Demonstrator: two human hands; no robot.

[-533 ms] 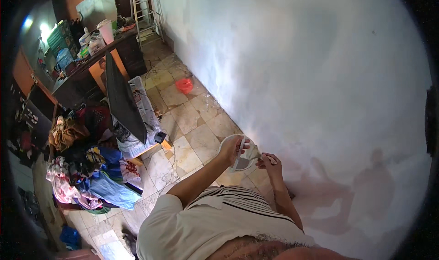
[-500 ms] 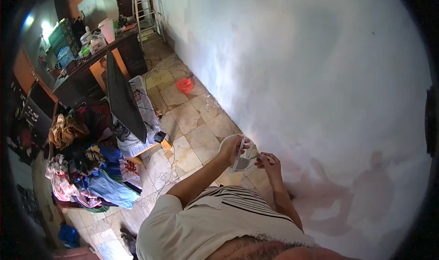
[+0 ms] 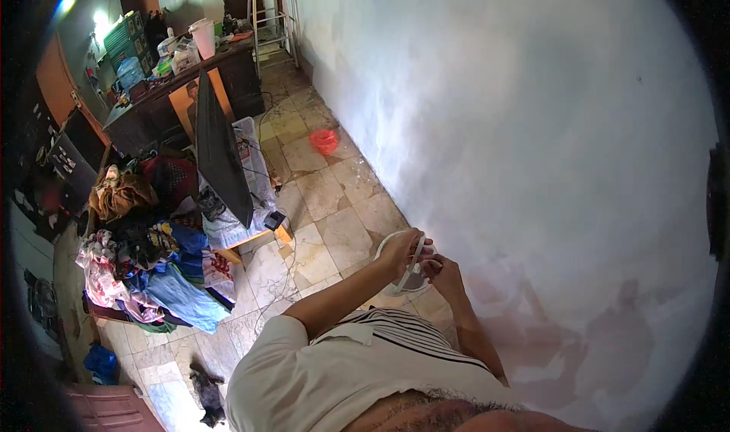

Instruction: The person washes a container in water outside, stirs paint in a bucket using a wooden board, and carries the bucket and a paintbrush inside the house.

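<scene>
A round white pail (image 3: 389, 242) with a pale strap-like handle hangs in front of my body, beside the wall. The fingers of my left hand (image 3: 401, 257) are closed at its rim and handle; the hand hides part of the pail. Something greyish shows inside it. Close by on the right, my right hand (image 3: 445, 274) has its fingers bent together at the pail's right side. Whatever they pinch is too small to make out.
A pale painted wall (image 3: 532, 128) rises along the right. At left stand a flat black screen (image 3: 217, 154) on a low table, a heap of clothes (image 3: 160, 257) and a cluttered dark counter (image 3: 186, 90). A red plastic bag (image 3: 324, 141), a black cat (image 3: 205, 392) and a ladder (image 3: 271, 17) are on the tiled floor.
My right hand has come closer to my left hand and the pail. The view has shifted slightly, and more of the cat shows at the lower left.
</scene>
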